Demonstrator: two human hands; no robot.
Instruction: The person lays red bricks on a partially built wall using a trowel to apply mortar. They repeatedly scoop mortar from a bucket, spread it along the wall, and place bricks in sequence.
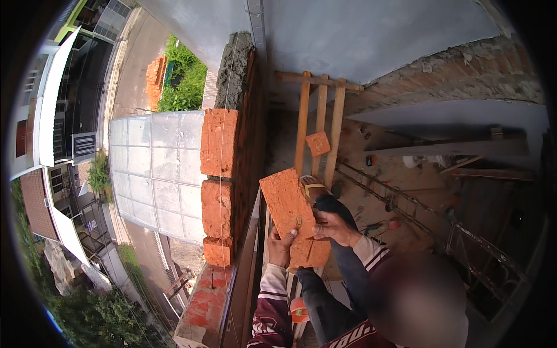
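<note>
Above the wooden planks I hold an orange-red clay brick point(285, 200), tilted, with both hands. My left hand point(280, 246) grips its lower left corner, the thumb lying on its face. At its lower right edge, my right hand point(338, 227) has its fingers closed on it. Just below it shows a second brick point(310, 254), partly covered; I cannot tell what supports it. To the left runs a brick wall. Its top course has a long brick point(219, 142), another brick point(216, 209) and a short piece point(218, 251). Grey mortar point(233, 75) covers the wall's far end.
A thin string runs along the wall top. Beyond the wall lie a translucent roof point(156, 162) and a street far below. Wooden planks point(303, 122) carry a loose brick point(318, 144) and my sandalled foot point(314, 188). A metal frame point(487, 246) stands lower right. An orange bucket point(299, 310) is near my legs.
</note>
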